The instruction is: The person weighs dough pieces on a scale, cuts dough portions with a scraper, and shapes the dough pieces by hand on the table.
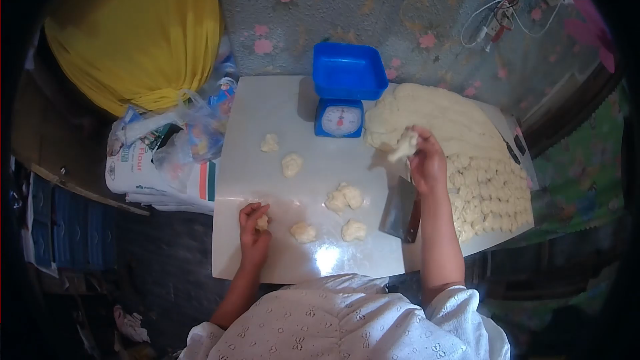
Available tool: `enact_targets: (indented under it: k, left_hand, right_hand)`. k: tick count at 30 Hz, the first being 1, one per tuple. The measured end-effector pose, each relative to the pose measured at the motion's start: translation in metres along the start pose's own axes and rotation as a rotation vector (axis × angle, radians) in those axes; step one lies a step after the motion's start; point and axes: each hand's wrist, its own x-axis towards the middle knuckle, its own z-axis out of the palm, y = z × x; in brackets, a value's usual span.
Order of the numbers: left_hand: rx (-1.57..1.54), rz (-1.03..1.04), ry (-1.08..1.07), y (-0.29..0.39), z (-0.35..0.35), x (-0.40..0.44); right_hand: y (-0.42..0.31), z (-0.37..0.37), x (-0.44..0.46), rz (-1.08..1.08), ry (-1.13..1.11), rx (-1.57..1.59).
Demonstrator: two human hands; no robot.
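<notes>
My left hand (253, 230) is closed around a small piece of dough (263, 223) near the table's front left. My right hand (427, 157) grips another piece of dough (404, 145), raised in front of the large dough slab (433, 117). Below my right wrist lies a dough cutter (400, 210) with a wide metal blade and a brown handle. Between my hands rest several loose dough lumps, among them a larger lump (344, 197) and a smaller lump (303, 232). Farther back are a round lump (291, 165) and a little piece (269, 143).
A blue kitchen scale (339, 118) with a blue pan (350, 70) stands at the table's back. Many small cut dough pieces (487, 193) cover the right side. Flour bags (157, 167) and a yellow cloth bundle (140, 33) sit left of the table (230, 253).
</notes>
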Motion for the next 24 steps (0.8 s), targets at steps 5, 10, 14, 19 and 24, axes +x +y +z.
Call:
enact_targets:
  k: [5, 10, 14, 19, 24]
  left_hand:
    - [-0.161, -0.127, 0.1, 0.006, 0.006, 0.001]
    - [-0.094, -0.138, -0.022, -0.008, -0.004, -0.003]
    - [0.112, 0.055, -0.108, 0.006, -0.002, 0.0]
    - [0.303, 0.142, -0.22, 0.007, -0.005, 0.003]
    - [0.24, 0.119, -0.158, 0.008, -0.003, 0.001]
  right_hand:
    - [-0.036, 0.027, -0.004, 0.036, -0.31, 0.729]
    - [-0.026, 0.039, -0.034, -0.019, -0.189, 0.353]
    - [-0.004, -0.006, -0.041, 0.255, -0.251, 0.777]
    - [0.006, -0.025, -0.071, 0.304, -0.174, 0.626]
    - [0.02, -0.034, -0.116, 0.268, -0.06, 0.446]
